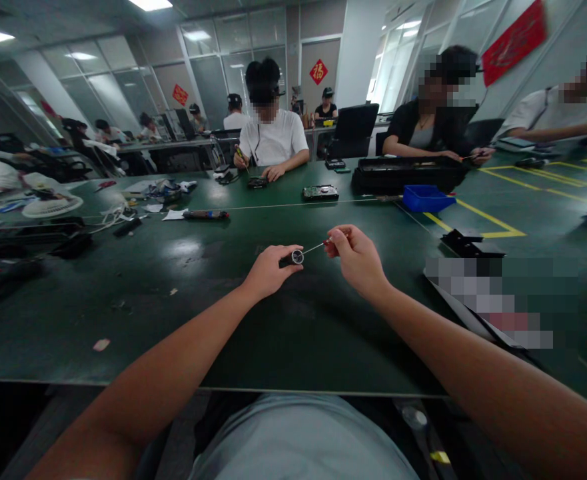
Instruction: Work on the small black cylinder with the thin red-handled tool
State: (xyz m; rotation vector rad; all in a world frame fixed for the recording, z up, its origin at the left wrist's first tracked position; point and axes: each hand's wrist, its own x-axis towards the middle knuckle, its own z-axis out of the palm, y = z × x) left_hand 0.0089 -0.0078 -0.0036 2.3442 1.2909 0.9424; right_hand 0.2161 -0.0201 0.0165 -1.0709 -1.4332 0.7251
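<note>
Near the middle of the view, my left hand is wrapped round a small black cylindrical part whose round, silvery end faces me. My right hand pinches the reddish handle of a thin screwdriver. The metal shaft points left, and its tip is at the cylindrical part's round end; whether it touches cannot be made out. Both hands are held above the dark green table.
Ahead lie a hard drive, a long black housing and a blue tray. A pen-like tool and clutter are at left. Black brackets and papers lie right. A person sits opposite.
</note>
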